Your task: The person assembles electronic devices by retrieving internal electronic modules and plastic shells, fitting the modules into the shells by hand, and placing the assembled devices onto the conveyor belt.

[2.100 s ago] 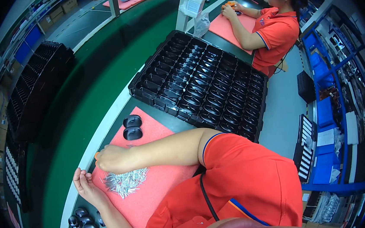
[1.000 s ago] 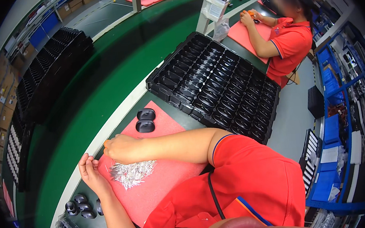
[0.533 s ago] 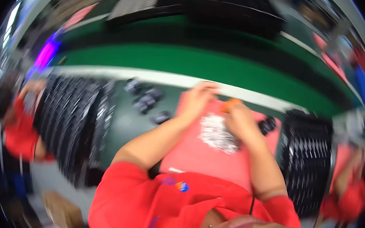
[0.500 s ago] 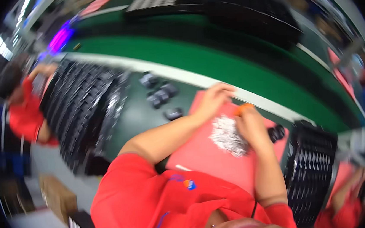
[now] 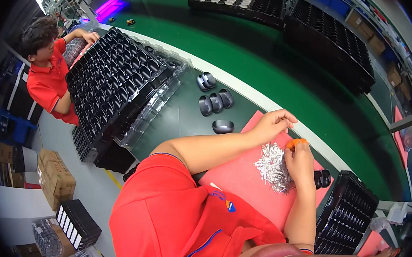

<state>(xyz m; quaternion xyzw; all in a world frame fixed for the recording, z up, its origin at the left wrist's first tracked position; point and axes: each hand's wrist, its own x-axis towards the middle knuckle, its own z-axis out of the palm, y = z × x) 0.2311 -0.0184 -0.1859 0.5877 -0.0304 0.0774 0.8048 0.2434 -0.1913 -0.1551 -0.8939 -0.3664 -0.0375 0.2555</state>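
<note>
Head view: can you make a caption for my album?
Right hand holds an orange item beside silvery slivers heaped on a pink mat, left hand nearby.

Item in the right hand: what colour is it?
The item in the right hand is orange; the head view shows it best.

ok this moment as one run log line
right hand: holds orange item | left hand: fingers curled, hold unclear | silvery pieces: piled on pink mat
</note>
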